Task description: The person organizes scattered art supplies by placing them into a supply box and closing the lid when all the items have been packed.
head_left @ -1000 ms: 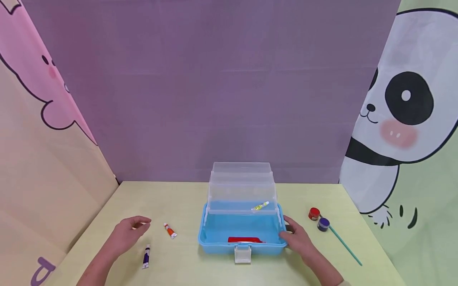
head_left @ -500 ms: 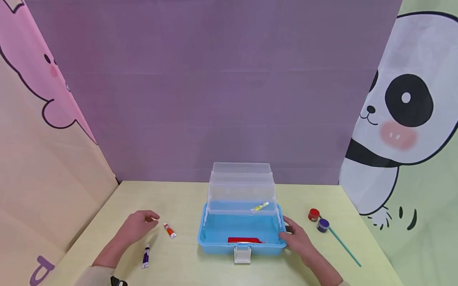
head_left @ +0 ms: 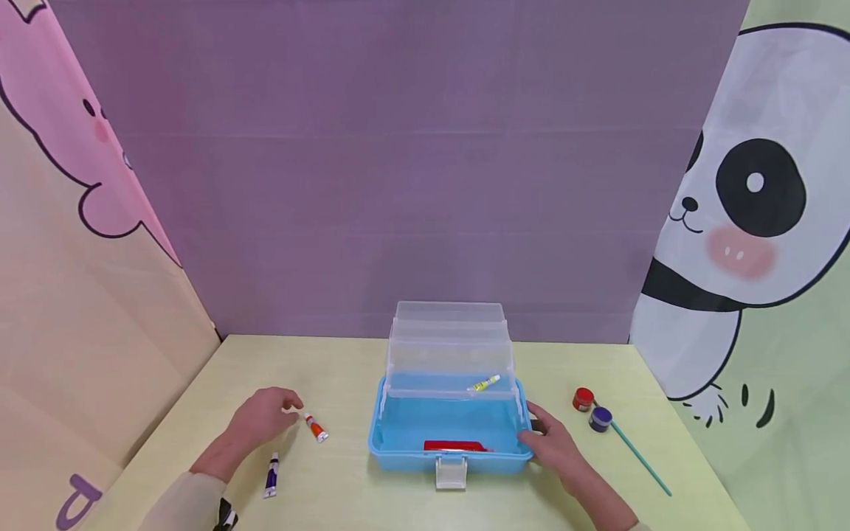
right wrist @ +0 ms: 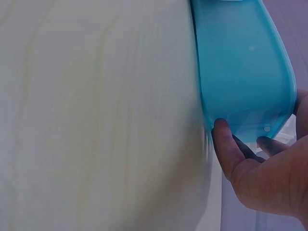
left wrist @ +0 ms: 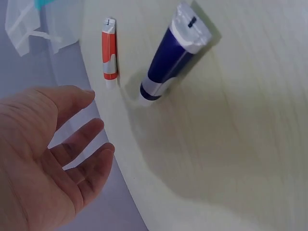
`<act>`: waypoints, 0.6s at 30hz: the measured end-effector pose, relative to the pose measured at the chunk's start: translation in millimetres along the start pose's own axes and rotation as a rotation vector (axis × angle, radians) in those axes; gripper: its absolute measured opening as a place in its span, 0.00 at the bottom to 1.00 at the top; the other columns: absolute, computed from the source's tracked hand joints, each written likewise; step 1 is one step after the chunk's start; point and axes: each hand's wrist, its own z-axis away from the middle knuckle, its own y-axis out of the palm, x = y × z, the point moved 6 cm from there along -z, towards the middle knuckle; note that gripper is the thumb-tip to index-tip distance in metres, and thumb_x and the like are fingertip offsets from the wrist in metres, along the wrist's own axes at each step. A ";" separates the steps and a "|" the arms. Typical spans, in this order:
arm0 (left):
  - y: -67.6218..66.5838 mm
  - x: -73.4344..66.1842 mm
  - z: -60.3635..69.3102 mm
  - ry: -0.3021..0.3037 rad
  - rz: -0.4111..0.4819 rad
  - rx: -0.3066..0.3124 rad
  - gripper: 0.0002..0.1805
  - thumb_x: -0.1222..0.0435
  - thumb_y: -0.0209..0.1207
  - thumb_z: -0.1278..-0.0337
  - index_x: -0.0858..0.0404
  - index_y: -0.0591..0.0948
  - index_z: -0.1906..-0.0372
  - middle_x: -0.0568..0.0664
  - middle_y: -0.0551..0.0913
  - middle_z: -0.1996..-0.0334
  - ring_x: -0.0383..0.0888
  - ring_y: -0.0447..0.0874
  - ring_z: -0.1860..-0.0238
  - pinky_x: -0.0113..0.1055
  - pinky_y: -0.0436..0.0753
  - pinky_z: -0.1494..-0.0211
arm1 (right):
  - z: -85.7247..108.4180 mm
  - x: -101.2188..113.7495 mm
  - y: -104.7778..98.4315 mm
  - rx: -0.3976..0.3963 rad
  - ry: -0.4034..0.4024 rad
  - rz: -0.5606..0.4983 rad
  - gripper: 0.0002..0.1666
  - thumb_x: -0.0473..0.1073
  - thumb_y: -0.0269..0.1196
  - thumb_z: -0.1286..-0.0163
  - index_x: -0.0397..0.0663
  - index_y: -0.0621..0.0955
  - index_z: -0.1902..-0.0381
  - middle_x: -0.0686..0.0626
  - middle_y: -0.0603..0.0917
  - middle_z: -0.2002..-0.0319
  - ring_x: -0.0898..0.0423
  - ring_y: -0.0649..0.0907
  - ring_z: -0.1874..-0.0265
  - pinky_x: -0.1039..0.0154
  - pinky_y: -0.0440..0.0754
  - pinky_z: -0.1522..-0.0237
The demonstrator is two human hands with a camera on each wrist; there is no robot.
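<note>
My left hand (head_left: pixel 264 414) hovers at the cap end of a small orange paint tube (head_left: pixel 316 428). In the left wrist view its fingers (left wrist: pixel 89 166) are loosely bent and hold nothing. Nearer the front lies a purple paint tube (head_left: pixel 271 476), seen large in the left wrist view. My right hand (head_left: pixel 556 448) grips the right end of a blue plastic box (head_left: pixel 392 463), thumb in front and fingers round the back. The clear lid (head_left: pixel 446 346) of this box stands raised. Inside lies a red tube-like thing (head_left: pixel 454 445); a yellow paint tube (head_left: pixel 484 383) shows through the lid.
Right of the box stand a red-lidded paint jar (head_left: pixel 583 399) and a purple paint jar (head_left: pixel 600 419). A thin teal paintbrush (head_left: pixel 640 458) lies behind and beside them. The latch (head_left: pixel 450 473) hangs down at the box front. A purple cloth (head_left: pixel 425 169) borders the table's far edge.
My left hand has moved right and slightly away from me, up to the orange tube. The right hand stays on the box, and the box has not moved.
</note>
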 end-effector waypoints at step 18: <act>11.3 -8.1 -17.1 0.076 -0.106 0.069 0.06 0.70 0.69 0.53 0.57 0.88 0.68 0.45 0.82 0.66 0.49 0.80 0.60 0.49 0.81 0.54 | -4.2 -5.7 0.3 0.004 -0.005 -0.017 0.41 0.37 0.64 0.40 0.41 0.65 0.29 0.30 0.74 0.43 0.40 0.79 0.52 0.52 0.85 0.61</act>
